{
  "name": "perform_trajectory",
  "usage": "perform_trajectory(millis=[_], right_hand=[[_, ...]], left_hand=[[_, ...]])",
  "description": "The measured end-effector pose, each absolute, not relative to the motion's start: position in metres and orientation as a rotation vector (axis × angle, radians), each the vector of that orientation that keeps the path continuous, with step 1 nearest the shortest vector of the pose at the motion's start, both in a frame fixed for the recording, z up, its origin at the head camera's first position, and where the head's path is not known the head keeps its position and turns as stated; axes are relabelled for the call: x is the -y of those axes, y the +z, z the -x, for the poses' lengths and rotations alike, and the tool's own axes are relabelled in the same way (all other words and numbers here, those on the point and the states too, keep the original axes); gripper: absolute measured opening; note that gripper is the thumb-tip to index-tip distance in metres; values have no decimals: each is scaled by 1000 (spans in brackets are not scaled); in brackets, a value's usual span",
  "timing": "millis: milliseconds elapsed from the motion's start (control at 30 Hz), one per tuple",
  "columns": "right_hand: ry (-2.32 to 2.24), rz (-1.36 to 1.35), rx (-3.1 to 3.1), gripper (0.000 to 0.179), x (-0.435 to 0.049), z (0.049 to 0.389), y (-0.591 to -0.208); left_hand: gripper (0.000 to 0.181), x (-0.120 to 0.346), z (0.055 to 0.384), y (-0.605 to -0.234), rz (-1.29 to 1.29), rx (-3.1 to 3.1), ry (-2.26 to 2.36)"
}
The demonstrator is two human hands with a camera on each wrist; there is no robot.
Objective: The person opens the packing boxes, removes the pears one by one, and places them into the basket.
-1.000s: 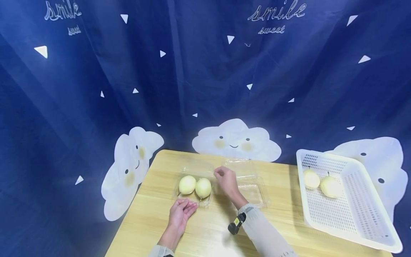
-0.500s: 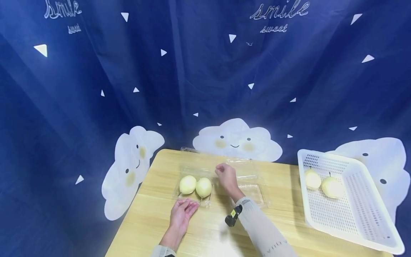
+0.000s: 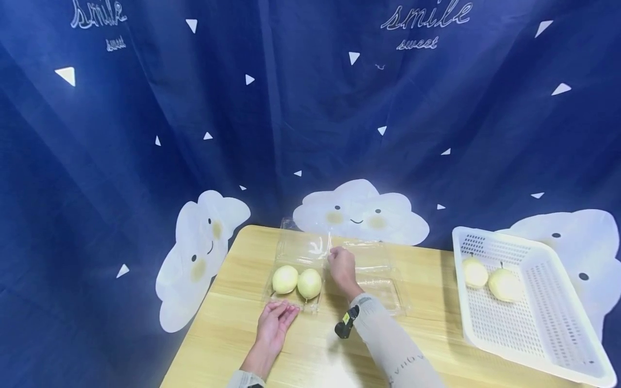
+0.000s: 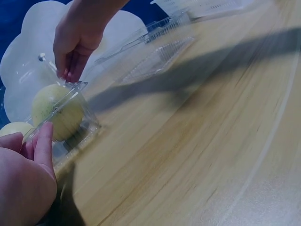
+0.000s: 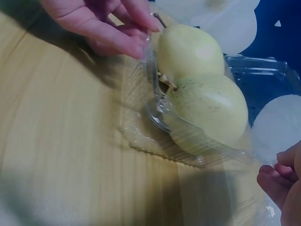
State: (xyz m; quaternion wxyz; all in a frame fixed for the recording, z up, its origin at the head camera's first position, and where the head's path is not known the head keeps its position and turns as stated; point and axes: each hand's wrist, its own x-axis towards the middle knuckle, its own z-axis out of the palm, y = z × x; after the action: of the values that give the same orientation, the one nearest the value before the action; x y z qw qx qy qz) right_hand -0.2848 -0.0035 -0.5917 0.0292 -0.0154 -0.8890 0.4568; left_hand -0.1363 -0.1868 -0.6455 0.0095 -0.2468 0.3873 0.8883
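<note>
Two pale yellow pears, a left one (image 3: 284, 279) and a right one (image 3: 309, 284), sit side by side in a clear plastic clamshell box (image 5: 146, 139). Its transparent lid (image 3: 302, 247) stands raised behind them. My left hand (image 3: 273, 330) pinches the box's front rim between thumb and fingers. To the right of the pears, my right hand (image 3: 342, 269) has its fingers curled; in the right wrist view its fingertips pinch a clear plastic edge at the side of the box. Whether that edge is lid or base, I cannot tell.
A second clear clamshell box (image 3: 380, 293) lies open on the wooden table (image 3: 228, 318), right of my right hand. Farther right stands a white perforated basket (image 3: 526, 334) with two pears (image 3: 504, 284) in it. A dark blue curtain (image 3: 310, 108) hangs behind the table.
The first box's lid has swung up and now shows above the table's back edge. My right hand has shifted slightly up, its forearm a little left. The left hand has stayed at the front rim.
</note>
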Motion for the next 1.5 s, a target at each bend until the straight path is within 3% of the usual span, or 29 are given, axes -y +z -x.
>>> perform_trajectory(millis=[533,733,833,1000,1233,1267,1400,1500], right_hand=[[1267,124,2839,35,21,287,-594],[1254,190,2896,29,25,284,-595],[1286,181,2885,13,24,281,-594],[1419,141,2868,49,22,276,-593],[1469,98,2931,50,15,265,-591],[1468,89,2948,48,14,264,-591],[1484,51,2970,16,12,253,-590],[1483,17,2965,38,11,243,-592]], left_hand=[[17,189,135,-647,782,-1193,2753],[16,186,135,-647,789,-1177,2761],[16,185,135,-648,761,-1195,2766],[17,185,137,-648,784,-1202,2778],[15,181,137,-644,795,-1208,2783],[14,181,138,-643,803,-1205,2782],[14,182,137,-643,786,-1225,2776],[14,183,136,-645,767,-1241,2773]])
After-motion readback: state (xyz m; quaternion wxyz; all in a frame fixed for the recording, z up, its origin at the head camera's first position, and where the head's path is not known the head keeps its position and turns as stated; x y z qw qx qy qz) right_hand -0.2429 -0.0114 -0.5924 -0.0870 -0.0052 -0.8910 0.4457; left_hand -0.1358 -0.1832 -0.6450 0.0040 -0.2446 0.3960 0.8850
